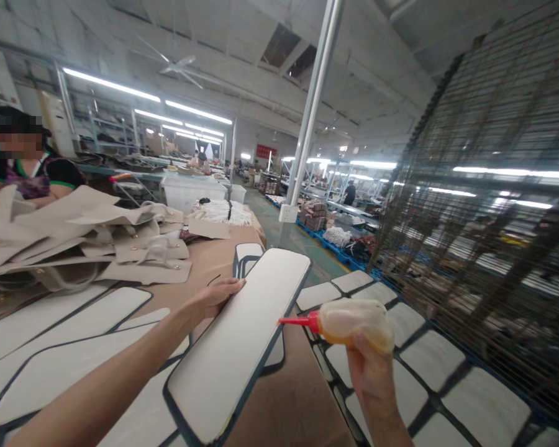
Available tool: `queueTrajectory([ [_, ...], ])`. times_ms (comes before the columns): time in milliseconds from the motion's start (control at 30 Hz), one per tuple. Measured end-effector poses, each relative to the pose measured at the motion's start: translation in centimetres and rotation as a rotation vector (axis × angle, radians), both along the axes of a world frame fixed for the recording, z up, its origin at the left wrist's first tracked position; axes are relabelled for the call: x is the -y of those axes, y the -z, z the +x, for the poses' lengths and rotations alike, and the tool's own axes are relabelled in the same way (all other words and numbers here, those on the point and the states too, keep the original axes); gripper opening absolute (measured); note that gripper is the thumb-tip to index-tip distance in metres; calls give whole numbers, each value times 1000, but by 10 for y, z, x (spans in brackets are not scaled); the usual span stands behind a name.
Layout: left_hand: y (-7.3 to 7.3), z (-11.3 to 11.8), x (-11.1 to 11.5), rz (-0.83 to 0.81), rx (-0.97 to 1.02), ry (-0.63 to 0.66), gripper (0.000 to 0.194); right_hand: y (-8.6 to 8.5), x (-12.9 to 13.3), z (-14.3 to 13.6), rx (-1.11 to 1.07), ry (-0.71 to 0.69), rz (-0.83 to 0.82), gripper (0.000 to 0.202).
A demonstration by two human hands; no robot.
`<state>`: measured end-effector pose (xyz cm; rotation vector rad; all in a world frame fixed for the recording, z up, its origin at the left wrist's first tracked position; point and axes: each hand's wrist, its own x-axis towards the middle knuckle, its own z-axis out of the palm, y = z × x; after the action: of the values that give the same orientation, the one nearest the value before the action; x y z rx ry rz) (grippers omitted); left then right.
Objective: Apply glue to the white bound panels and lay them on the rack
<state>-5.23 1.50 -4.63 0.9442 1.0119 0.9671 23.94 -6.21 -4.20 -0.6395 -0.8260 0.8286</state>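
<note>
My left hand grips the left edge of a long white panel with rounded corners and a dark border, holding it tilted over the table. In my right hand is a squeeze bottle with a red nozzle and yellowish liquid inside. The bottle lies nearly level, its red tip pointing left at the panel's right edge. Whether the tip touches the edge I cannot tell. More white panels with dark borders lie on the table at the left, under my forearm.
Beige leather-like bag pieces are heaped at the left, beside a co-worker. Several white panels lie in rows at the right, next to a tall wire rack. A metal post rises beyond the brown tabletop.
</note>
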Motion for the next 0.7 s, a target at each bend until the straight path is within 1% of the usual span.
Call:
queueTrajectory([
  [67, -2, -1, 0, -20, -7, -14, 27, -3, -2, 0, -9, 7, 16, 45],
  [133, -5, -1, 1, -25, -5, -22, 27, -3, -3, 0, -2, -14, 18, 46],
  [267, -7, -2, 1, -25, 5, -31, 28, 4, 2, -2, -19, -89, -16, 49],
  [333, -7, -3, 0, -34, 5, -36, 28, 8, 6, -3, -30, -105, -31, 52],
  [400, -6, -3, -2, -47, 2, -36, 28, 11, 9, -3, -20, -126, -36, 49],
  [500, -6, -4, -5, -68, 8, -31, 28, 14, 13, -3, 2, -175, -43, 39],
  [567, -7, -4, -6, -74, 9, -42, 26, 15, 15, -4, -1, -194, -60, 37],
  [633, -9, -4, -8, -75, 3, -66, 23, 16, 18, -7, -24, -188, -82, 40],
  [700, -10, -4, -8, -78, -6, -88, 22, 17, 22, -10, -44, -176, -111, 47],
])
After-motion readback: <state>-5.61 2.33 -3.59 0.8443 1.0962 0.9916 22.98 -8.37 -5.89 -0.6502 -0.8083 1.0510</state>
